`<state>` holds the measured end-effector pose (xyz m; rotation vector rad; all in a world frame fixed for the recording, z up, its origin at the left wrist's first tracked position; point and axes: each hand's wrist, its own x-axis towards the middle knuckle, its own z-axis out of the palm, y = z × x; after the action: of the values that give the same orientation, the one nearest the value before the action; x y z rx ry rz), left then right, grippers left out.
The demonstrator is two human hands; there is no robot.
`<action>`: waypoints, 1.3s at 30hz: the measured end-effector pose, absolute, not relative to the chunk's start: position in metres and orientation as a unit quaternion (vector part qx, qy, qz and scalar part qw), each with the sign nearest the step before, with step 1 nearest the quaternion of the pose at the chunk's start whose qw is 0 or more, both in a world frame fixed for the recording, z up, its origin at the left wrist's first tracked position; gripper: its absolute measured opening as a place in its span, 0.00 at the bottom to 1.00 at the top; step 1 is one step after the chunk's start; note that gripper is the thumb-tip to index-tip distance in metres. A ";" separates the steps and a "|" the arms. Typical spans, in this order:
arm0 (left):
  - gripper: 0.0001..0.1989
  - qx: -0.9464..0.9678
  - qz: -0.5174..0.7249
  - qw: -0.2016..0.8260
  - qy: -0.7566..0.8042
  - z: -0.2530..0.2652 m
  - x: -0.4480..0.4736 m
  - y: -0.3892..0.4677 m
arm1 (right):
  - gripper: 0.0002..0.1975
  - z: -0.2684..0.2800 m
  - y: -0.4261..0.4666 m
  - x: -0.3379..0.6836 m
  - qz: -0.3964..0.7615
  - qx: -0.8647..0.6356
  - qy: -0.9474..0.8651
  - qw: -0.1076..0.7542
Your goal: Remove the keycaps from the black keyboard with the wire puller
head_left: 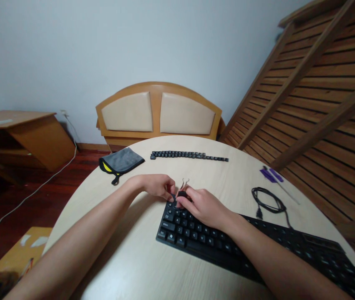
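Note:
A black keyboard (196, 241) lies slanted across the round table, its left end under my hands. My left hand (158, 185) is closed at the keyboard's upper left corner, fingertips gripping its edge. Beside it, my right hand (204, 204) pinches what looks like a wire keycap puller (184, 185). The two thin metal prongs point up and away from me, and a dark part shows between thumb and fingers. The keys right under the fingertips are partly hidden. Black keycaps (180, 154) stand in neat rows farther back on the table.
A grey cloth with yellow lining (122, 160) lies at the back left of the table (117, 254). On the right are a coiled black cable (268, 201) and a thin rod (280, 183) by purple pieces (268, 175). A headboard (158, 110) stands behind; wooden slats (315, 108) lean right.

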<state>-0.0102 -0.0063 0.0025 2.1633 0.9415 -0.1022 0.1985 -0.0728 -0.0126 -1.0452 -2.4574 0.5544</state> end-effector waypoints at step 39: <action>0.11 0.897 0.217 0.268 0.276 -0.025 -0.017 -0.062 | 0.15 -0.031 -0.075 0.201 0.049 -0.315 -0.921 0.223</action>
<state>-0.0168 -0.0616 -0.0248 2.4205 0.7458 0.5848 0.2009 -0.0753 -0.0312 -0.8712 -2.5441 0.1353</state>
